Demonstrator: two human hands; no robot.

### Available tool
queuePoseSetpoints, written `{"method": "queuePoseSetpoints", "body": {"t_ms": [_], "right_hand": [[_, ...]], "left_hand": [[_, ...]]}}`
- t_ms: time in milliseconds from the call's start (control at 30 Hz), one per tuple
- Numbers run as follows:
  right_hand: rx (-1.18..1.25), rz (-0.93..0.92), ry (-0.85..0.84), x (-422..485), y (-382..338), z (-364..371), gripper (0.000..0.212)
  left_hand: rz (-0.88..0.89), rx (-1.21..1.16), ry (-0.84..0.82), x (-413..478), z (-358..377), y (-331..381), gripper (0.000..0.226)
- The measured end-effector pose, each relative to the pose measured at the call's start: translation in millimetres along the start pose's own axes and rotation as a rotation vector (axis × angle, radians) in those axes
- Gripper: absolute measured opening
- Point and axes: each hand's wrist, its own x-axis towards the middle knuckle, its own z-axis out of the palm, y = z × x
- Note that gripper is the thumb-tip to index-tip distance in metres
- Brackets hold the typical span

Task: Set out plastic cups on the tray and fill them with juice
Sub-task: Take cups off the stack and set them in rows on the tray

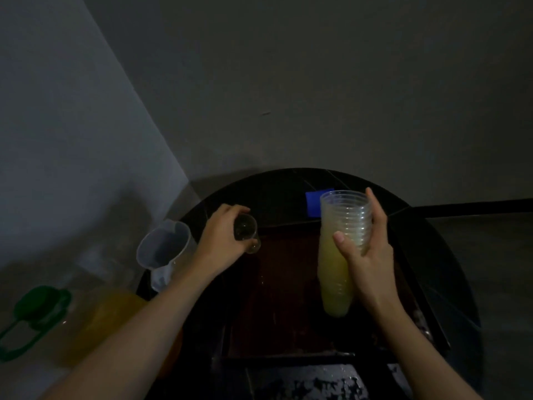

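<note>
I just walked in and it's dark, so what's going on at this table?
A person is setting out cups. The left hand grips a single clear plastic cup, tilted, over the far left corner of the dark brown tray. The right hand holds a stack of clear plastic cups above the tray. A clear plastic jug, seemingly empty, and a green-capped bottle of orange juice wait on the left.
</note>
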Motion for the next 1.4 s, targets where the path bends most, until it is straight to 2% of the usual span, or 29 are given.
{"method": "queuePoseSetpoints", "body": {"t_ms": [267, 700, 967, 1267, 1333, 1400], "right_hand": [[0.023, -0.034, 0.056, 11.2, 3.9, -3.8, 0.087], [0.033, -0.062, 0.135, 21.3, 2.9, -5.8, 0.089], [0.044, -0.056, 0.14, 24.7, 3.2, -8.2, 0.09], [0.057, -0.062, 0.141, 23.4, 3.6, -9.4, 0.088], [0.047, -0.052, 0.116, 22.7, 2.9, -9.4, 0.089], [0.004, -0.022, 0.062, 23.0, 2.2, -7.5, 0.089]], "left_hand": [[-0.084, -0.023, -0.027, 24.0, 47.7, -25.5, 0.072], [-0.242, -0.056, -0.009, 48.1, 63.1, -41.2, 0.072], [-0.25, -0.033, 0.011, 52.8, 64.7, -44.3, 0.067], [-0.244, -0.024, -0.088, 50.9, 56.0, -42.2, 0.078], [-0.191, -0.055, -0.058, 49.1, 48.3, -38.0, 0.069], [-0.105, -0.217, 0.048, 48.7, 36.5, -21.8, 0.049]]}}
